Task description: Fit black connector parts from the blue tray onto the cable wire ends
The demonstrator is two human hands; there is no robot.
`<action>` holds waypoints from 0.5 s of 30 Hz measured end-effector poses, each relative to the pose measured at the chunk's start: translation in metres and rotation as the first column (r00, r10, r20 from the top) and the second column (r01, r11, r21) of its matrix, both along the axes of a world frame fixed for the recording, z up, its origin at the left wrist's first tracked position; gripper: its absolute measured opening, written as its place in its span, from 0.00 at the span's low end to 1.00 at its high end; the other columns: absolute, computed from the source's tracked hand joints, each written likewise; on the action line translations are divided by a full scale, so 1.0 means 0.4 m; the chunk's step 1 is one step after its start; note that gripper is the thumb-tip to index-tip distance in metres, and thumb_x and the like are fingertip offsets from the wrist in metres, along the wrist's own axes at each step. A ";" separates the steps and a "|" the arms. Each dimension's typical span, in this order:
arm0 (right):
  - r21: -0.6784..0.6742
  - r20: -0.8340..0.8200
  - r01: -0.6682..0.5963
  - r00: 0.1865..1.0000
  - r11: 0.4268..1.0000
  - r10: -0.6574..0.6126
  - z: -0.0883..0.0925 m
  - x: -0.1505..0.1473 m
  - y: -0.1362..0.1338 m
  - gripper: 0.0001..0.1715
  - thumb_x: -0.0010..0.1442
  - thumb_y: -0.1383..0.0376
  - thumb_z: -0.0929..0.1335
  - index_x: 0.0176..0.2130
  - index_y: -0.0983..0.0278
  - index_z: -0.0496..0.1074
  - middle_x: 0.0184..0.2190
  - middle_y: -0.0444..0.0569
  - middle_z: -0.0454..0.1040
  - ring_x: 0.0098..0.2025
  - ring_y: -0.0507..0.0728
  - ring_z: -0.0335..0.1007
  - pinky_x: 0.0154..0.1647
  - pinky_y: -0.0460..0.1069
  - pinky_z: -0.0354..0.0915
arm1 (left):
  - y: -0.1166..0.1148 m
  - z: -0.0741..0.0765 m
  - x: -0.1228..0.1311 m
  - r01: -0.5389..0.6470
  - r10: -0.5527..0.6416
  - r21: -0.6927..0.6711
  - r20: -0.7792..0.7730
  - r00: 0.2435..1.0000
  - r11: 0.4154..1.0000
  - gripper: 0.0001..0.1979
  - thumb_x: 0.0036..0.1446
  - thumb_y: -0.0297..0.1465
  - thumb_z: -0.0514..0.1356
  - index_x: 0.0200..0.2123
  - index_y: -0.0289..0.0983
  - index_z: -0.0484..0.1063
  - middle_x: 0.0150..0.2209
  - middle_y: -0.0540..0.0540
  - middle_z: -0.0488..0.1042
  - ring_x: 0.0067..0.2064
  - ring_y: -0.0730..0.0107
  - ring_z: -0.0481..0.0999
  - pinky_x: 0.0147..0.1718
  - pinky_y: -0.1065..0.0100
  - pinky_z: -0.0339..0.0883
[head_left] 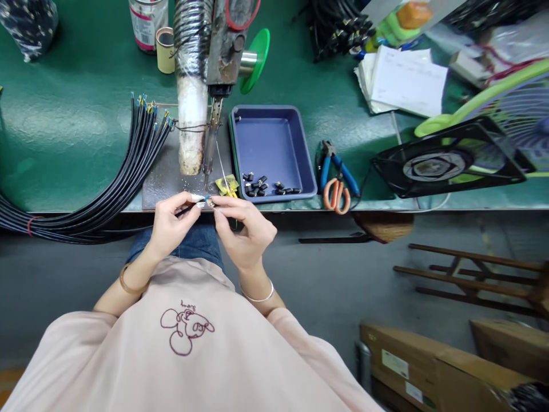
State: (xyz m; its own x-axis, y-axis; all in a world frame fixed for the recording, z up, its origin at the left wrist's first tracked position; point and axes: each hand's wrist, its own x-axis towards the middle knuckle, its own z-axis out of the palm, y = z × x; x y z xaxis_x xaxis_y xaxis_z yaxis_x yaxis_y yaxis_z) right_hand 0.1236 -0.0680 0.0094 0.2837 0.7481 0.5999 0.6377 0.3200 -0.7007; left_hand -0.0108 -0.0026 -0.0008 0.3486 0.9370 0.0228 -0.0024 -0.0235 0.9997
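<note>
**Closely pinched: both hands meet at a wire tip**

Just left of the blue tray's (237, 150) front corner, the left hand (171, 226) grips a thin black cable (187, 210), fingers closed tight round it. The right hand (244, 229) meets it there, thumb and forefinger narrowed onto the cable's bared tip (whatever sits on it is too small to tell). Small black connectors (261, 186) lie along the tray's front wall. A cable bundle (128, 171) fans well left of the tray; pliers (338, 166) and scissors (337, 195) lie just right.
</note>
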 end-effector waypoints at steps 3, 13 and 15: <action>0.020 0.005 -0.066 0.998 0.998 0.065 -0.003 0.000 -0.005 0.08 0.64 0.70 0.69 0.37 0.55 0.74 0.40 0.45 0.84 0.41 0.57 0.83 0.44 0.54 0.80 | -0.002 -0.001 -0.001 -0.006 0.007 0.033 -0.034 0.999 0.999 0.05 0.54 0.30 0.67 0.31 0.34 0.78 0.29 0.48 0.78 0.31 0.71 0.76 0.33 0.73 0.69; -0.239 -0.458 -0.180 0.887 0.954 0.052 -0.017 0.037 0.025 0.03 0.61 0.63 0.71 0.34 0.60 0.77 0.44 0.49 0.81 0.41 0.56 0.82 0.42 0.51 0.80 | -0.006 0.008 -0.002 0.038 -0.038 0.003 0.049 0.998 0.999 0.04 0.53 0.28 0.67 0.33 0.35 0.80 0.32 0.46 0.82 0.31 0.72 0.79 0.36 0.72 0.75; -0.232 -0.492 -0.222 0.866 0.947 0.083 -0.020 0.035 0.030 0.01 0.60 0.65 0.72 0.34 0.60 0.78 0.44 0.48 0.81 0.41 0.55 0.82 0.42 0.50 0.80 | -0.007 0.005 -0.003 0.052 -0.052 0.006 0.066 0.996 0.999 0.04 0.53 0.28 0.67 0.34 0.35 0.81 0.34 0.46 0.83 0.32 0.71 0.79 0.37 0.71 0.76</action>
State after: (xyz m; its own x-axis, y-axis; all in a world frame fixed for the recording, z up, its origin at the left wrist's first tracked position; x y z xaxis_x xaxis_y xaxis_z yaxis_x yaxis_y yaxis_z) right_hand 0.1376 -0.0559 0.0013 0.3476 0.9182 0.1901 0.1680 0.1385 -0.9760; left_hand -0.0120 -0.0054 0.0012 0.3945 0.9175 0.0512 -0.0702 -0.0255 0.9972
